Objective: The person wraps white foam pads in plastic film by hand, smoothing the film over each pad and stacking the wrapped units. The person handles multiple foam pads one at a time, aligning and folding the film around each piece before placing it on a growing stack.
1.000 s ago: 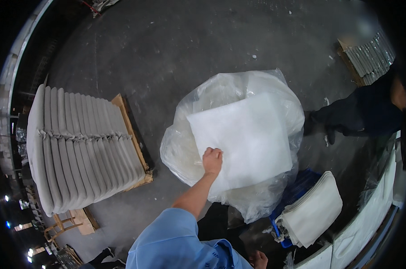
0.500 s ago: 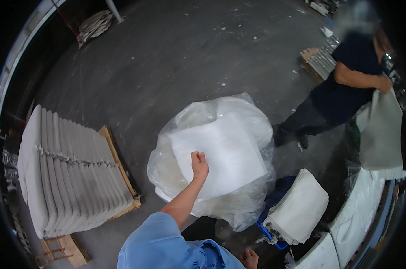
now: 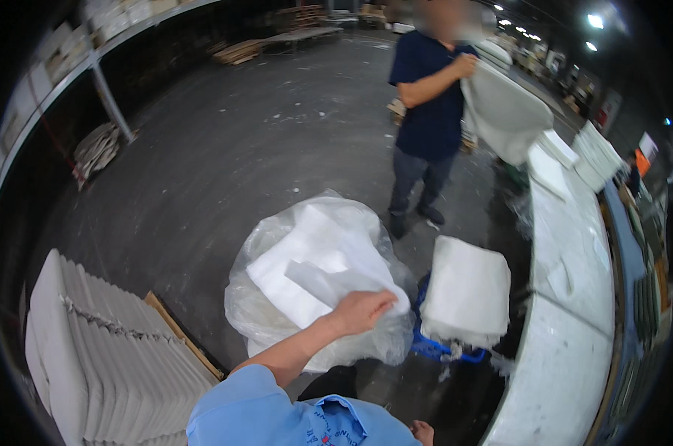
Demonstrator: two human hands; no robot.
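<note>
My left hand [image 3: 366,308] is closed on the edge of a thin white sheet [image 3: 325,286], perhaps foam or wadding. The lifted part folds over, and its gripped edge is partly hidden by my fingers. More white material [image 3: 318,230] lies beneath it in a large, crumpled clear plastic bag [image 3: 255,316] on the floor in front of me. My right hand [image 3: 423,432] hangs low by my side at the bottom edge of the view, away from the sheet; its fingers are too little seen to judge.
Grey cushion-like slabs stand stacked on a pallet [image 3: 180,327] at left. Right of the bag, off-white pads [image 3: 466,290] rest on a blue crate [image 3: 426,342]. A long white-covered table [image 3: 552,364] runs down the right. Beyond, a co-worker [image 3: 429,97] holds up a pale pad [image 3: 507,108].
My left hand has moved right across the sheet and lifted its edge, which was lying flat. The view has tilted up and turned right. The co-worker has raised the pale pad.
</note>
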